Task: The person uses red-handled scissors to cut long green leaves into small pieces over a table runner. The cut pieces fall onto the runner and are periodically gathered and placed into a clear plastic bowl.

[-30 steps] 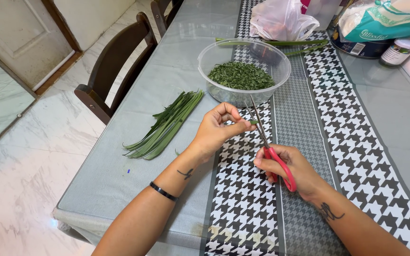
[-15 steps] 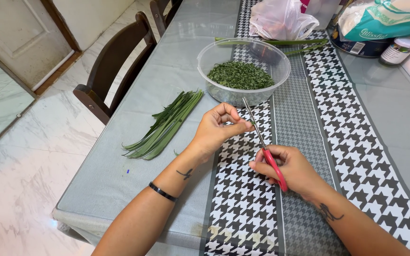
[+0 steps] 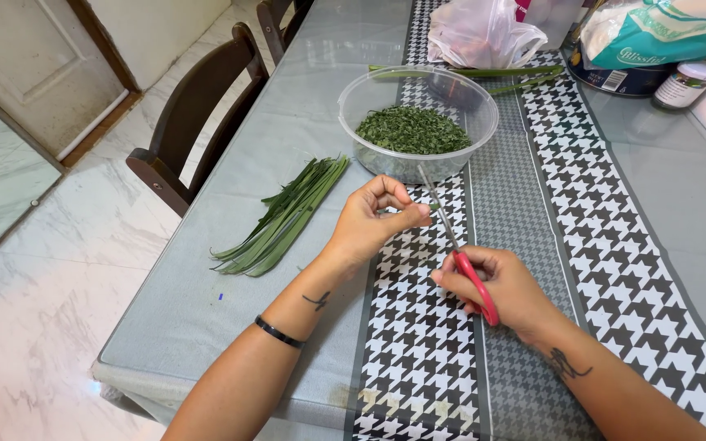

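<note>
Near the table's front edge, over the black-and-white houndstooth runner (image 3: 418,343), both hands work close together. Left hand (image 3: 369,224): grip closed, thumb and forefinger pinching a short green leaf stub (image 3: 433,207) whose tip pokes out toward 3 o'clock. Right hand (image 3: 500,286): grip closed around the red-handled steel scissors (image 3: 458,245); blades shut, pointing toward 11 o'clock, crossing right at the leaf stub. Cannot tell whether the blades touch it.

At 12 o'clock from the hands, just beyond them, a round clear plastic bowl (image 3: 361,94) holds a heap of finely cut green leaf bits (image 3: 413,131). At 9 o'clock from the left hand, a bundle of long narrow green leaves (image 3: 283,216) lies flat on the grey glass-topped table (image 3: 230,294), tips fanned toward 7 o'clock.

Behind the bowl, more long leaves (image 3: 516,75) lie across the runner. Farther back: translucent plastic bag (image 3: 484,33), teal and white packet (image 3: 663,37) and a small lidded jar (image 3: 684,86) at 2 o'clock. Dark wooden chair (image 3: 198,114) stands at the table's left side.
</note>
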